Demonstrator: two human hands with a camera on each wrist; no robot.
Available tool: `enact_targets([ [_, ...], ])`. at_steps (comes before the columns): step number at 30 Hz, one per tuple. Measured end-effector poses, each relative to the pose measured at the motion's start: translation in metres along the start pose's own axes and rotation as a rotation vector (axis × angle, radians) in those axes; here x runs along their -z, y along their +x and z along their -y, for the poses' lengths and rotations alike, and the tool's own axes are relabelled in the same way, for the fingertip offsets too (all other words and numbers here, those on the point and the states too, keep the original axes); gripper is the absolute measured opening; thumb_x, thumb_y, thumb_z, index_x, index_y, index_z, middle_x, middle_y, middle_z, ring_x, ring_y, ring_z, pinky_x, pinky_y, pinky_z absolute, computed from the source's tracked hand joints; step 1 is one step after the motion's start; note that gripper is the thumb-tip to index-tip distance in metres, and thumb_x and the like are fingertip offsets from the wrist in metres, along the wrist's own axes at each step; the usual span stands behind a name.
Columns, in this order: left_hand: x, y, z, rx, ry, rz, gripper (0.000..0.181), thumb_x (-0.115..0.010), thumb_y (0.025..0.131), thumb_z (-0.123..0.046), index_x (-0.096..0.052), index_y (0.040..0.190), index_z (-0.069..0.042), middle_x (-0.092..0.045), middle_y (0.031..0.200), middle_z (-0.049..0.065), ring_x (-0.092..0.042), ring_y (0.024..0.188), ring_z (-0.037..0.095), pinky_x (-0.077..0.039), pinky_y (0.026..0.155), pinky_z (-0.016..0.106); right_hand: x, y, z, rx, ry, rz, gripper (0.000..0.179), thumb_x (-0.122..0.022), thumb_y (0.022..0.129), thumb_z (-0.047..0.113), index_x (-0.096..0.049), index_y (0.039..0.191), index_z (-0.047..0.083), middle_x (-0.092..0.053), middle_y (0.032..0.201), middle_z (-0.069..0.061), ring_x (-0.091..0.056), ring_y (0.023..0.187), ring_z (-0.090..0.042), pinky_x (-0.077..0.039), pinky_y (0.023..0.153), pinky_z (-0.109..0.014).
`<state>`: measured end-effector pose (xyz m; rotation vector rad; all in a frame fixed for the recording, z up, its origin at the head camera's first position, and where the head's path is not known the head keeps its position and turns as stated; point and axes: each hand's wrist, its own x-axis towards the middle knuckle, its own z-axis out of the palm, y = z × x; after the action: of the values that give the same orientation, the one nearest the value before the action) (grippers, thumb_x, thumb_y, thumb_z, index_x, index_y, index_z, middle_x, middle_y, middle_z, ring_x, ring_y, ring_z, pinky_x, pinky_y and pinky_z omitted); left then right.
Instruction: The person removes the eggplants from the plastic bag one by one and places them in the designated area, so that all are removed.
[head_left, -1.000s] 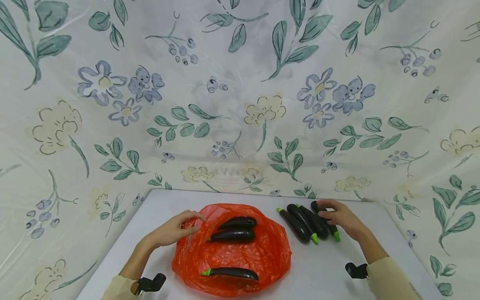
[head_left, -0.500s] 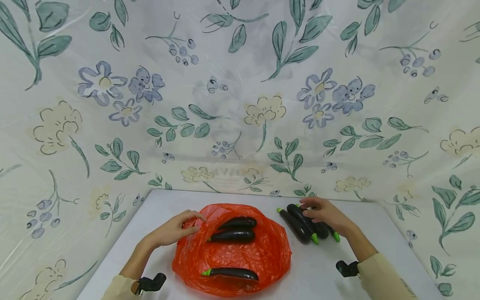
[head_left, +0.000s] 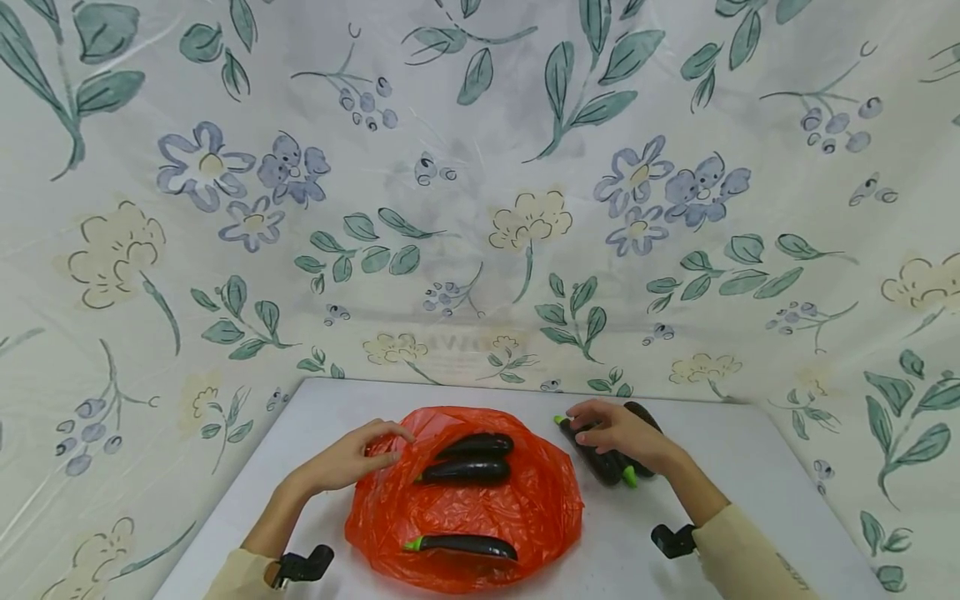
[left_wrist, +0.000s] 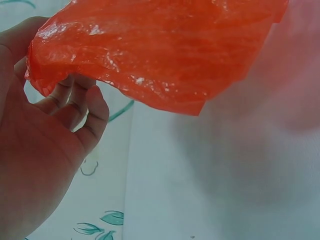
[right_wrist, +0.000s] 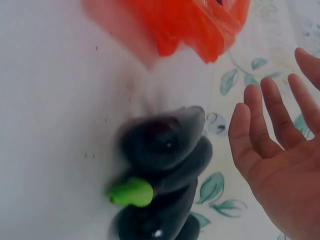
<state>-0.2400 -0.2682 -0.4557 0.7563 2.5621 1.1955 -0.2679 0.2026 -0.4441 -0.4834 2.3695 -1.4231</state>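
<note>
Crinkled red plastic bag (head_left: 487,507): cradling oblong black eggplants (head_left: 467,472)
Left hand (head_left: 345,457): gripping its rim
Right hand (head_left: 628,434): hovering beside it, loose-fingered, empty

You are sweeping right hand (head_left: 626,435) leftward from rightmost eggplant (head_left: 642,412) to above leftmost eggplant (head_left: 600,468); sleeve (head_left: 750,554) and wrist device (head_left: 673,542) are shifting along. Rightmost eggplant's top is showing again; your wrist (head_left: 686,475) is hiding its green tip. Fingers (head_left: 583,409) are covering second eggplant's (head_left: 627,475) top.
</note>
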Motion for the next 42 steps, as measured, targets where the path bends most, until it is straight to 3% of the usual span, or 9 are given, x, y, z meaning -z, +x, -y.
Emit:
enact_targets([
  [8,0.001,0.0,-0.001,-0.003,0.0,-0.005,0.028,-0.062,0.1,-0.025,-0.062,0.128,-0.019,-0.057,0.129,0.01,-0.048,0.123,0.037,-0.048,0.098,0.06,-0.019,0.007,0.011,0.023,0.006,0.106,0.044,-0.069,0.091,0.027,-0.06,0.134,0.019,-0.061,0.131,-0.015,-0.059,0.111,-0.026,-0.051,0.094,-0.051],
  [13,0.001,0.0,-0.002,-0.004,0.003,-0.005,0.028,-0.062,0.1,-0.025,-0.062,0.128,-0.02,-0.056,0.132,0.011,-0.048,0.124,0.037,-0.046,0.099,0.062,-0.032,0.013,0.023,0.04,-0.018,0.178,0.051,-0.071,0.091,0.029,-0.058,0.138,0.014,-0.062,0.131,-0.013,-0.059,0.114,-0.026,-0.052,0.094,-0.05],
  [21,0.002,-0.001,-0.002,0.003,-0.006,-0.003,0.029,-0.062,0.1,-0.025,-0.062,0.129,-0.019,-0.056,0.131,0.011,-0.048,0.124,0.037,-0.047,0.098,0.061,-0.053,0.022,0.036,0.047,-0.043,0.282,0.044,-0.071,0.091,0.026,-0.061,0.133,0.019,-0.063,0.126,-0.013,-0.062,0.105,-0.023,-0.055,0.087,-0.043],
  [27,0.002,-0.002,-0.002,0.004,-0.001,-0.005,0.029,-0.062,0.1,-0.025,-0.062,0.129,-0.018,-0.056,0.132,0.012,-0.048,0.124,0.038,-0.049,0.097,0.059,-0.066,0.025,0.041,0.026,-0.049,0.372,0.046,-0.072,0.091,0.02,-0.06,0.135,0.014,-0.065,0.121,-0.01,-0.062,0.1,-0.022,-0.056,0.084,-0.041],
  [42,0.001,-0.002,-0.001,0.006,-0.016,0.003,0.029,-0.062,0.1,-0.024,-0.062,0.129,-0.019,-0.057,0.129,0.011,-0.048,0.123,0.037,-0.048,0.098,0.06,-0.096,0.028,0.049,-0.005,-0.055,0.609,0.046,-0.071,0.092,0.015,-0.058,0.137,0.01,-0.063,0.123,-0.015,-0.057,0.109,-0.022,-0.054,0.083,-0.029],
])
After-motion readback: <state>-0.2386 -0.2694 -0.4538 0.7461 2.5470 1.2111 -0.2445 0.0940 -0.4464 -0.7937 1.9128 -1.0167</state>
